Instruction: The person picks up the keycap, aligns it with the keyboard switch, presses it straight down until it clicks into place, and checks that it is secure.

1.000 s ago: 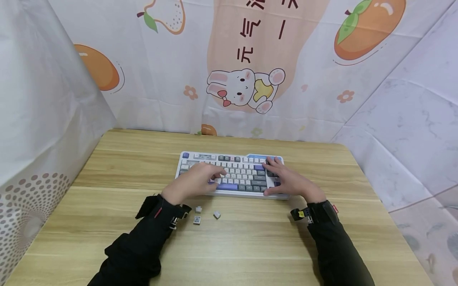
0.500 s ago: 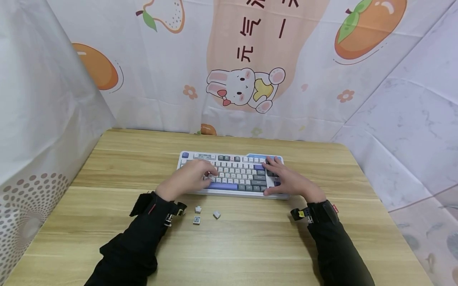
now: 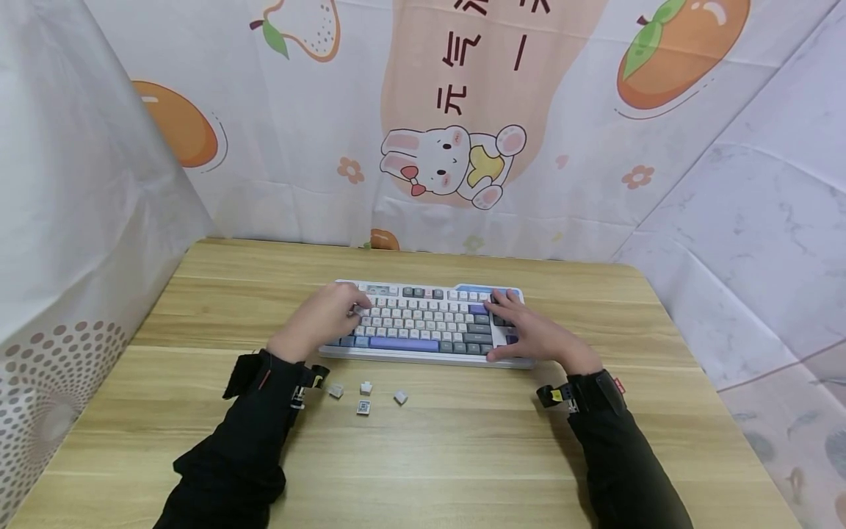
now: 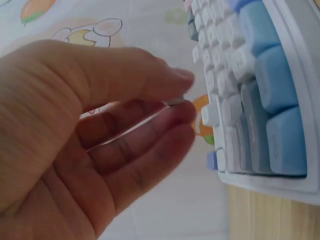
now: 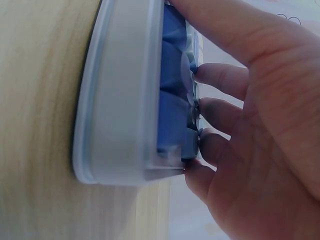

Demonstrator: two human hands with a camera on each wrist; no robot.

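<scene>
A white keyboard [image 3: 423,356] with white, grey, blue and purple keys lies near the middle of the table. Over its left end, my left hand [image 3: 320,319] pinches a small white keycap [image 4: 175,101] between thumb and fingertips; most of the keycap is hidden by them. In the left wrist view the fingertips are clear of the blue corner keys [image 4: 275,80]. My right hand [image 3: 538,334] rests spread on the keyboard's right end. The right wrist view has its fingertips [image 5: 212,107] on the keys and the thumb along the near side.
In front of the keyboard lie several loose keycaps, among them a light one [image 3: 335,391] near the left cuff and one upside down [image 3: 363,407]. The wooden table [image 3: 463,441] ends at a printed cloth [image 3: 297,198] behind.
My left hand has moved left across the keyboard to its left end, uncovering the middle keys and another loose keycap by the cuff. The right hand has stayed in place.
</scene>
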